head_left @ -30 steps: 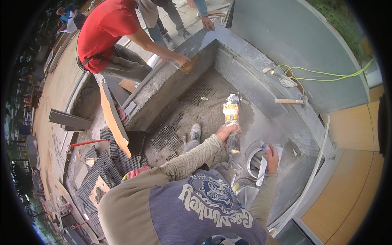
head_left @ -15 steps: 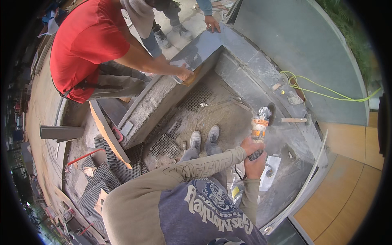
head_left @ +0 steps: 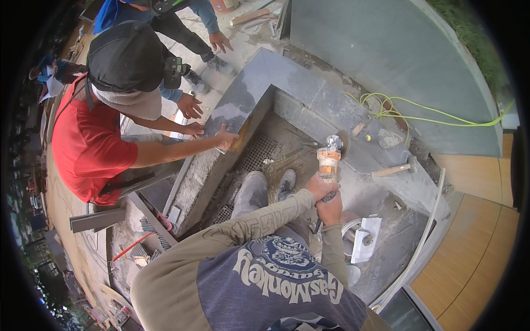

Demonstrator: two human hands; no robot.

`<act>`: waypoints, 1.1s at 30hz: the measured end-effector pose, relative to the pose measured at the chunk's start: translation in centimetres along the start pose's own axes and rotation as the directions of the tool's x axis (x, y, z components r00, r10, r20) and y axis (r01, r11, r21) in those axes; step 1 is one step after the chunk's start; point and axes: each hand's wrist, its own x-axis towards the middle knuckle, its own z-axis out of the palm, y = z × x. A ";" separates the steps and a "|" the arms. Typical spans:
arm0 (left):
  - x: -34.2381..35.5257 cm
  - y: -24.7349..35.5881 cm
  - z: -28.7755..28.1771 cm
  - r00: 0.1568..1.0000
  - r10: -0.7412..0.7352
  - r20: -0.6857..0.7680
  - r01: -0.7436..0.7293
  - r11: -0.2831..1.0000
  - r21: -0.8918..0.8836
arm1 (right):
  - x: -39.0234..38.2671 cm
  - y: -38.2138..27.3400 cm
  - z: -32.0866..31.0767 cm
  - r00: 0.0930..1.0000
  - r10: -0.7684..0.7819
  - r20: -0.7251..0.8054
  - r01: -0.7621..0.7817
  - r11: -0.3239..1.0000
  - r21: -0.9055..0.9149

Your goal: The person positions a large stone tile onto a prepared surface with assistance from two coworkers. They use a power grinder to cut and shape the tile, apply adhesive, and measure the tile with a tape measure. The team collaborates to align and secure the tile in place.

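My left hand [head_left: 318, 187] is wrapped around the lower body of an angle grinder [head_left: 328, 164], its casing dusty, orange and white. Just behind it, my right hand [head_left: 330, 209] is closed on the dark rear end of the same grinder. A round cutting disc [head_left: 344, 144] stands on edge at its head, beside the grey stone coping [head_left: 337, 105]. Whether the disc touches the stone, I cannot tell. On the coping to the right lie a hammer [head_left: 391, 170] with a wooden handle and a lump of stone [head_left: 390, 138].
A person in a red shirt [head_left: 91, 146] leans over the left coping, hands at a wooden block [head_left: 240, 134]. Another person's blue sleeve [head_left: 204, 14] shows behind. A yellow-green cable [head_left: 436, 117] runs along the right. Black plastic grids [head_left: 258, 151] lie in the trough by my feet.
My view has shifted, and the grinder sits a little farther from the hammer. The person in red has raised their upper body. The blue-sleeved person's hand has come off the coping corner.
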 end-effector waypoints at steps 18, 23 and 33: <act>18.1 5.0 -19.5 0.989 -0.001 0.146 -0.018 0.991 0.131 | 15.7 -10.2 17.1 0.995 -0.008 -0.096 0.034 0.962 0.273; 22.3 6.0 -25.1 0.985 0.001 0.174 -0.017 0.996 0.089 | 20.1 -12.5 21.0 0.995 -0.035 -0.093 0.054 0.976 0.211; 22.5 0.0 -40.3 0.863 0.124 -0.489 0.403 0.413 0.816 | 20.4 -12.3 23.3 0.989 0.101 -0.105 -0.074 0.969 0.234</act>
